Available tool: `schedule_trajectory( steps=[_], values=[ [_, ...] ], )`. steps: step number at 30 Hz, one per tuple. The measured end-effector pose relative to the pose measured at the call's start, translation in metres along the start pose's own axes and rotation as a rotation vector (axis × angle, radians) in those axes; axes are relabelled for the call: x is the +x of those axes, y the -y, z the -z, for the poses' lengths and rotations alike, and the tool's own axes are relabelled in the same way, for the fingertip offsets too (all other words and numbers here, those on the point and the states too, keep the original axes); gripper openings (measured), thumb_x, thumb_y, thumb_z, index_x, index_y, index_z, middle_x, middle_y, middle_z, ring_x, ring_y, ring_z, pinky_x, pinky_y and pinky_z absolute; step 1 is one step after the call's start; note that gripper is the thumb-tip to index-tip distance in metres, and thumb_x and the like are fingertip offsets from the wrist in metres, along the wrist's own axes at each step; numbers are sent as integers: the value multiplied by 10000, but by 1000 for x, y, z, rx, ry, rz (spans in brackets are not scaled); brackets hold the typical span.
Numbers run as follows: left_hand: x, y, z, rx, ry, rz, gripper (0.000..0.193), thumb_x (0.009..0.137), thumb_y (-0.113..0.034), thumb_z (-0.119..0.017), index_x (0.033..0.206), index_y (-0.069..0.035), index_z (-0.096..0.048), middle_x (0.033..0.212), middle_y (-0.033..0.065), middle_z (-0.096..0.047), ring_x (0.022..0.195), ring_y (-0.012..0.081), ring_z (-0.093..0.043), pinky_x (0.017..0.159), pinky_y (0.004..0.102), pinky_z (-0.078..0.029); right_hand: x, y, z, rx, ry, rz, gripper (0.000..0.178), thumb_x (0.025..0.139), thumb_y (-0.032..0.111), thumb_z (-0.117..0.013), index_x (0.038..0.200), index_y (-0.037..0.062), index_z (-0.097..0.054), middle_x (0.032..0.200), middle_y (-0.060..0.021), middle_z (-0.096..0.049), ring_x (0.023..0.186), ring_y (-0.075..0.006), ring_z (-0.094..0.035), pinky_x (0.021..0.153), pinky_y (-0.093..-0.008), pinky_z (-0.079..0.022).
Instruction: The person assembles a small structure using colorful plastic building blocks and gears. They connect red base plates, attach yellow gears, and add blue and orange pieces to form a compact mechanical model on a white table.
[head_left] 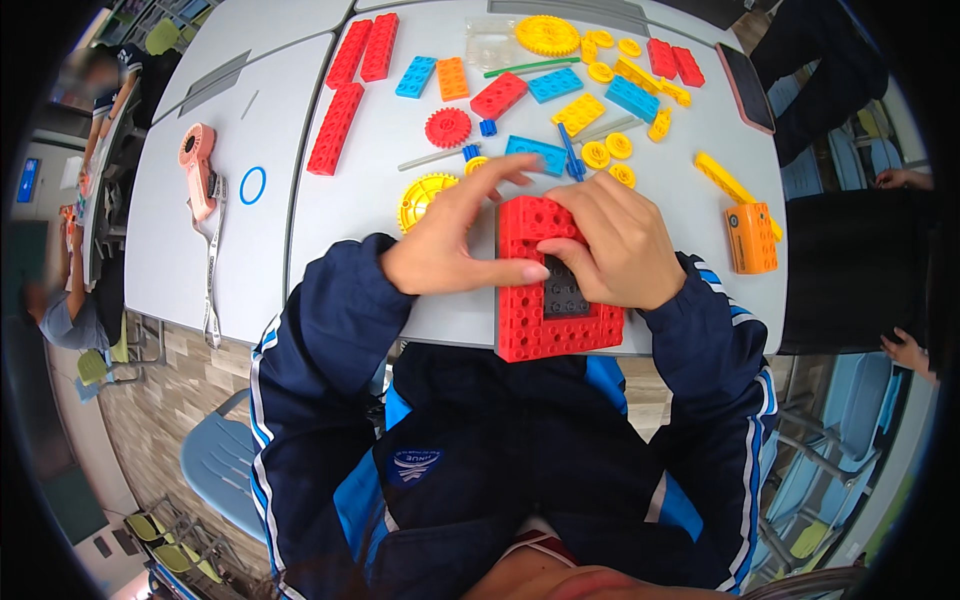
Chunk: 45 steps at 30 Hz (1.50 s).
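A rectangular frame of red toy building bricks (515, 330) stands at the near edge of the table in front of me. Inside its opening sits a dark grey studded block (565, 290). My right hand (630, 245) grips the frame's upper right part, its thumb reaching into the opening. Beside the frame's left side is my left hand (450, 235), thumb and fingers spread apart. The left thumb tip lies over the frame's left wall; whether it presses there I cannot tell. A yellow gear wheel (420, 203) lies partly behind my left hand.
Loose blue bricks (555, 85), long red bricks (335, 128), a red gear (447, 127) and yellow wheels (596, 155) spread across the table. An orange battery-box-like block (752, 240) and a phone (745, 88) lie right. A pink handheld fan (200, 170) lies left. Other people are nearby.
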<state>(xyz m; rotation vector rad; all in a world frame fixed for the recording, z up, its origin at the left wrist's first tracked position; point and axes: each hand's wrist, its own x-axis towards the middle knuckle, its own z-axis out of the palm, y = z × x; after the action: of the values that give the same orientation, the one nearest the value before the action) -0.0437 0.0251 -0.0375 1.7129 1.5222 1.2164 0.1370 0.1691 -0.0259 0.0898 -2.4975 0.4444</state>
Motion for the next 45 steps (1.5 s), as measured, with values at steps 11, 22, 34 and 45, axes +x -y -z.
schedule_trajectory(
  steps=[11,22,34,45],
  values=[
    [-7,12,-33,-766,179,389,793,779,-26,-825,1427,-56,-371,1211,61,-575,1137,103,-552,980,281,-475,4,2,-15,-73,61,1,514,808,414,-755,1022,-35,-626,856,-134,-603,734,-301,-594,618,-369,-496],
    [-9,6,-33,-834,118,402,615,739,86,-789,1283,7,-513,1112,43,-644,1051,93,-607,931,286,-507,0,1,-28,-184,93,10,475,817,448,-739,874,2,-588,772,-122,-544,682,-278,-565,568,-358,-481],
    [-5,9,-34,-848,162,370,722,767,62,-803,1402,-22,-470,1321,58,-556,1201,129,-560,1033,315,-485,16,-7,17,-26,-148,-176,393,890,355,-735,785,22,-555,674,-157,-563,632,-343,-601,547,-394,-483],
    [-5,23,-25,-18,48,78,713,695,-190,-900,1310,-23,-582,1128,115,-550,1115,232,-557,959,330,-479,-5,-33,40,698,-517,-743,688,1029,613,-367,1038,-14,-651,782,-61,-659,672,-120,-609,626,-246,-496]
  ],
)
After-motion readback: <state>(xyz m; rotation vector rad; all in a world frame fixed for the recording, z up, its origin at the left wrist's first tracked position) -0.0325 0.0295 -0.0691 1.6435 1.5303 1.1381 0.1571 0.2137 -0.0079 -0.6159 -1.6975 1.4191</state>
